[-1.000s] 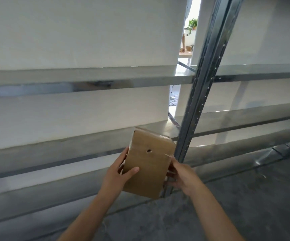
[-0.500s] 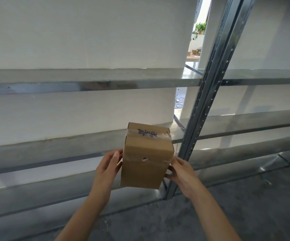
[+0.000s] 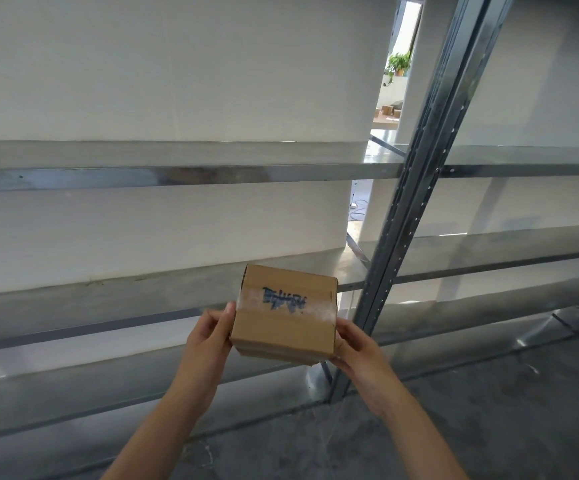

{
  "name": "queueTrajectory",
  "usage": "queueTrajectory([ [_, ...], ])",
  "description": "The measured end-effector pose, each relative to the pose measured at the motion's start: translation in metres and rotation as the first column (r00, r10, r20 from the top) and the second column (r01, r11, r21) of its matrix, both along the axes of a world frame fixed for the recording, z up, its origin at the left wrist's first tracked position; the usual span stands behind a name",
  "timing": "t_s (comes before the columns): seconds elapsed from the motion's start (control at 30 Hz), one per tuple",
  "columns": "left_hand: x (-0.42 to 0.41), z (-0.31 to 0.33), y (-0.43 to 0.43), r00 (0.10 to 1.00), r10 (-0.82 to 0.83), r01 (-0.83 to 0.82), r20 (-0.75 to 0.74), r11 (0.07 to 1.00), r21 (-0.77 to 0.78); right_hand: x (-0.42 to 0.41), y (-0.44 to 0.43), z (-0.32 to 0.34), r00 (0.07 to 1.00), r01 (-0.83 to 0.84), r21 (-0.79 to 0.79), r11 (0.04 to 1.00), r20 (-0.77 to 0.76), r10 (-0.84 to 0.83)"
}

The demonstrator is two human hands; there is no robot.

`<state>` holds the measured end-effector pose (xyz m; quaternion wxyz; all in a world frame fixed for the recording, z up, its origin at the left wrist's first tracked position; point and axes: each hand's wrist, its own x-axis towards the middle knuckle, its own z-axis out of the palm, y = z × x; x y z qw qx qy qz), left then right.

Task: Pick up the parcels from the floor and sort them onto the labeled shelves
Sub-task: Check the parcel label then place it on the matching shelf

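Note:
A small brown cardboard parcel (image 3: 285, 317) is held in mid-air in front of the metal shelving. Its taped face with blue handwriting points at me. My left hand (image 3: 208, 341) grips the parcel's left side, thumb at the top corner. My right hand (image 3: 357, 344) holds its right side from below. Behind the parcel runs a grey metal shelf (image 3: 108, 296), with a higher shelf (image 3: 142, 157) above it and a lower one (image 3: 73, 386) near the floor. No shelf labels are readable.
A perforated steel upright (image 3: 416, 188) stands just right of the parcel. More shelves (image 3: 510, 244) continue to the right. White wall panels back the rack, with a gap (image 3: 390, 81) showing a room with a plant. Grey concrete floor (image 3: 489, 427) lies below.
The parcel has been tipped in both hands, so the plain face with a small hole turned down and the taped, handwritten face now points at me. My left thumb moved off the front.

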<state>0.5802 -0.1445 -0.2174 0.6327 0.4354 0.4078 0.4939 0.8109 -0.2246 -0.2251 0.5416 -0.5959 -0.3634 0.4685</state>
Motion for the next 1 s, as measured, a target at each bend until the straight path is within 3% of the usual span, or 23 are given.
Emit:
queueTrajectory([
  [0.23, -0.004, 0.004, 0.007, 0.999, -0.034, 0.034, -0.004, 0.997, 0.066, 0.001, 0.009, 0.007, 0.998, -0.034, -0.008, 0.999, -0.059, 0.034],
  [0.43, -0.010, 0.011, 0.012, 0.981, -0.062, 0.098, -0.182, 0.976, 0.195, -0.006, 0.023, 0.020, 0.993, 0.014, 0.008, 1.000, -0.114, -0.013],
  [0.6, -0.013, 0.014, 0.010, 0.974, -0.063, 0.111, -0.218, 0.970, 0.216, -0.008, 0.028, 0.023, 0.988, 0.026, -0.001, 1.000, -0.153, -0.026],
  [0.83, -0.007, 0.010, 0.002, 0.988, -0.092, 0.114, -0.124, 0.975, 0.188, -0.002, 0.031, 0.027, 0.972, 0.015, -0.077, 0.997, -0.232, -0.033],
  [1.0, -0.008, 0.021, 0.000, 0.963, -0.079, 0.156, -0.258, 0.944, 0.291, 0.009, 0.028, 0.029, 0.964, -0.008, -0.117, 0.993, -0.263, -0.023],
])
